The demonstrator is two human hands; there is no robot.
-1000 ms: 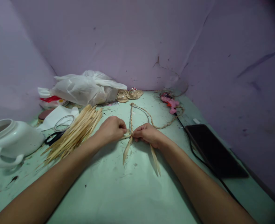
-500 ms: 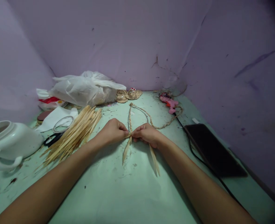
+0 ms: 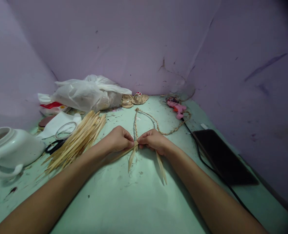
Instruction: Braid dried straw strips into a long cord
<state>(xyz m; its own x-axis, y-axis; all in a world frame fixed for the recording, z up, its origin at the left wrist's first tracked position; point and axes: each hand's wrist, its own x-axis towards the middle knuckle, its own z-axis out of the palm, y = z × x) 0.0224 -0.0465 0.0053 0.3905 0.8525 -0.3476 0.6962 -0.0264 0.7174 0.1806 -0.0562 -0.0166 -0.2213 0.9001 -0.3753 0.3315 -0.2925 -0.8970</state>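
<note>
A long braided cord [image 3: 162, 132] of dried straw-like strips lies on the pale green table, its working end between my hands. My left hand [image 3: 120, 139] pinches a dried strip at that end; the strip [image 3: 120, 156] slants down to the left under my wrist. From the other side, my right hand [image 3: 152, 140] pinches the same end, fingertips close to those of the left. One loose strip end [image 3: 132, 160] points down from the braid. Another strip [image 3: 161, 167] sticks out below my right palm.
Left of my hands lie a bundle of dried strips [image 3: 79, 139], black-handled scissors [image 3: 54, 147], a tape roll [image 3: 65, 129] and a white pot [image 3: 17, 148]. Behind are a plastic bag [image 3: 90, 92] and woven pieces [image 3: 135, 99]. To the right are a pink glue gun [image 3: 178, 109] with cord and a dark tablet [image 3: 224, 157].
A strip now extends from the braid's end down-left beneath my left hand, where it did not show before. My hands have barely moved.
</note>
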